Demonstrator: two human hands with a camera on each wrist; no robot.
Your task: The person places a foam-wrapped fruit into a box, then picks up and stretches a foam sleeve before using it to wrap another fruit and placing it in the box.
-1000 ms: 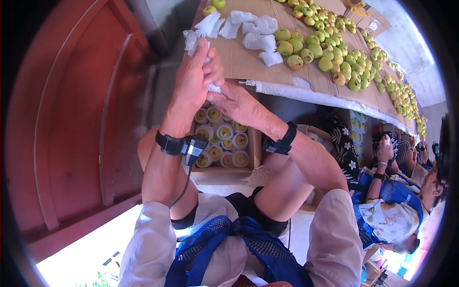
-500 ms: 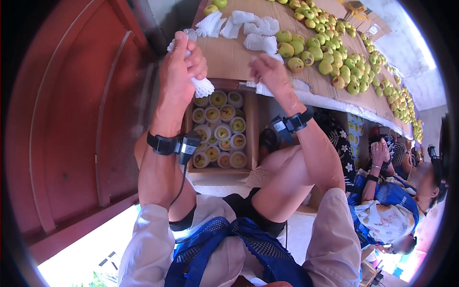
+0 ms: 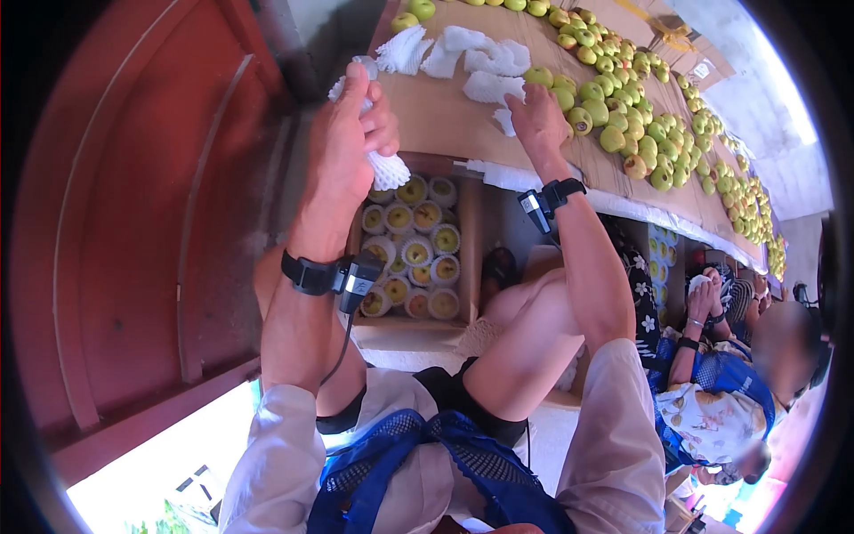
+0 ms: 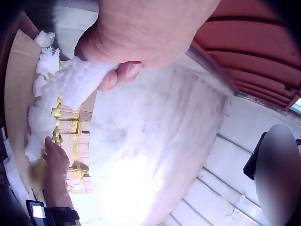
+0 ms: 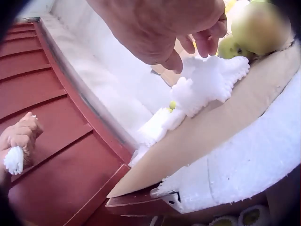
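Observation:
My left hand [image 3: 351, 133] grips a white foam net sleeve [image 3: 389, 169] in curled fingers, thumb up; the sleeve sticks out above and below the fist. In the left wrist view the sleeve [image 4: 80, 84] spreads out beneath the fingers. My right hand [image 3: 538, 125] is over the table's near part, fingers loosely bent and nothing seen between them. Its fingertips overlap the nearest apples [image 3: 538, 77] and a loose foam net [image 3: 504, 121]. In the right wrist view these fingers hang just above the white foam nets [image 5: 202, 84].
More foam nets [image 3: 467, 49] lie on the cardboard-covered table [image 3: 436, 116], with many green apples [image 3: 623, 116] to the right. Below its edge stands a carton [image 3: 471, 267] of apples in foam nets. A red metal door [image 3: 133, 196] is at left; another person [image 3: 712, 383] works at right.
My right hand has parted from the left hand and moved right, over the loose nets and apples. The left hand keeps its grip on the foam sleeve, shifting slightly.

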